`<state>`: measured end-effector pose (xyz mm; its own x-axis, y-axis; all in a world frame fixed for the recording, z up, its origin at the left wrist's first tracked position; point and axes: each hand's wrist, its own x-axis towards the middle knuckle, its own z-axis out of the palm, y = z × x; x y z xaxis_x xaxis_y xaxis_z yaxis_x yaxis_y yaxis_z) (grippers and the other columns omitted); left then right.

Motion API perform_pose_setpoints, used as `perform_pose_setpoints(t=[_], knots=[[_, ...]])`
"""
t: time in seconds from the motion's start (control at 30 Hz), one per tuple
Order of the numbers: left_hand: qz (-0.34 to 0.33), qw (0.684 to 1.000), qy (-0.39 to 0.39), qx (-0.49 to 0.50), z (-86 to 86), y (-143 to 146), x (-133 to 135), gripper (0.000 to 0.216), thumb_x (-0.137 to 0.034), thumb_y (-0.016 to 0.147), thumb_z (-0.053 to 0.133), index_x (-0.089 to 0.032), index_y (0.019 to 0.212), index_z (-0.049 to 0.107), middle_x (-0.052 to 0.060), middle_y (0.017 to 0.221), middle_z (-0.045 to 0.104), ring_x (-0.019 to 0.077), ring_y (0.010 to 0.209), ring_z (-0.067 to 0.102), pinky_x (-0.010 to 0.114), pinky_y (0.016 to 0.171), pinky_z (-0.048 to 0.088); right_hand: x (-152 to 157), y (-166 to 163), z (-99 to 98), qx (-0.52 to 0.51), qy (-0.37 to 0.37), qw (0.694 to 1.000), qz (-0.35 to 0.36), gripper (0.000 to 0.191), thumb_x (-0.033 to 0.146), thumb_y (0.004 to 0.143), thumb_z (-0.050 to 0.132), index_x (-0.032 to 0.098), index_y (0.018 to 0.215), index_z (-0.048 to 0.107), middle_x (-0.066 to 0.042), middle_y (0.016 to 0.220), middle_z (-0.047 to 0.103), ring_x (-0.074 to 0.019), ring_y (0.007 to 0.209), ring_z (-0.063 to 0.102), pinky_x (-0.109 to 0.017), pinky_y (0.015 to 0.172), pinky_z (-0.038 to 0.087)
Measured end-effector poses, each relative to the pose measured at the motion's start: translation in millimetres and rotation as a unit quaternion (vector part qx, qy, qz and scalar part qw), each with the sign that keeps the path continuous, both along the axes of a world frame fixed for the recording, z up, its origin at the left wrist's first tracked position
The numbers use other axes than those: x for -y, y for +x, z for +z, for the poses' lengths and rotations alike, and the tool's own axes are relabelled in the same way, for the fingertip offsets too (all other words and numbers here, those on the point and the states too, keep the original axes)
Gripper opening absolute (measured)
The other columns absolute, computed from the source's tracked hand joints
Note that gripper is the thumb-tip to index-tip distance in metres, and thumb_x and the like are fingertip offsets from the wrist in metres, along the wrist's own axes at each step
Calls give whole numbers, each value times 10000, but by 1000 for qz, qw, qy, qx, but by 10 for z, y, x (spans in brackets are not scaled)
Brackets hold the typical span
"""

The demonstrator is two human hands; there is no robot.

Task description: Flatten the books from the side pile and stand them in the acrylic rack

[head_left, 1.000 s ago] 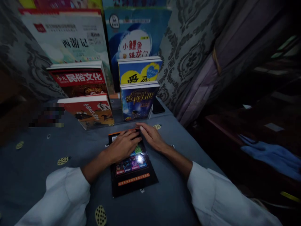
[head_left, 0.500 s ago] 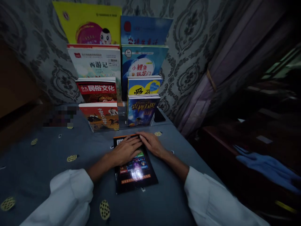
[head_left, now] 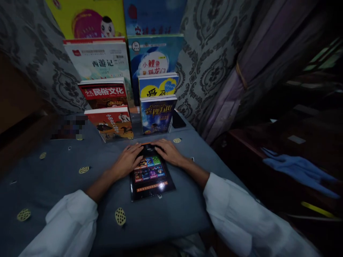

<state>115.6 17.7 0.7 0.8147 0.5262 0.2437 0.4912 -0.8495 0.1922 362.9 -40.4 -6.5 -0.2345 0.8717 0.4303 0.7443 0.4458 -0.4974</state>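
Lengthwise, the black book (head_left: pixel 151 175) points toward the upright books (head_left: pixel 114 125).

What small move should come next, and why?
Probably the left hand should close around the left edge of the black book: the book lies flat on the patterned cloth, with that hand spread over its left side and the right hand over its far right corner, neither apparently gripping it.

The one camera sits on the head, close above the near edge of the table (head_left: pixel 182 214), looking forward and down toward the far edge.
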Motion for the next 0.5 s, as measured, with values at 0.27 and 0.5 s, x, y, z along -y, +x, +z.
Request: perform_pose_setpoints(t=[0.27, 0.5], knots=[[-7, 1000, 21, 10, -14, -13, -12, 423, -294, 1036, 431, -144, 1417, 534, 149, 1513, 540, 240, 1433, 484, 498, 1203, 364, -38, 50, -35, -52, -5, 999, 9, 389, 153, 960, 444, 237, 1234, 706, -95, 1204, 737, -257, 1134, 644, -501, 1020, 505], [-38, 999, -1, -7, 90, 36, 18, 427, -305, 1036, 405, -170, 1411, 558, 129, 1522, 534, 251, 1439, 479, 501, 1194, 383, -24, 66, -35, -54, -21, 998, 11, 399, 140, 965, 427, 205, 1259, 689, -106, 1218, 725, -258, 1163, 631, -500, 1035, 495]])
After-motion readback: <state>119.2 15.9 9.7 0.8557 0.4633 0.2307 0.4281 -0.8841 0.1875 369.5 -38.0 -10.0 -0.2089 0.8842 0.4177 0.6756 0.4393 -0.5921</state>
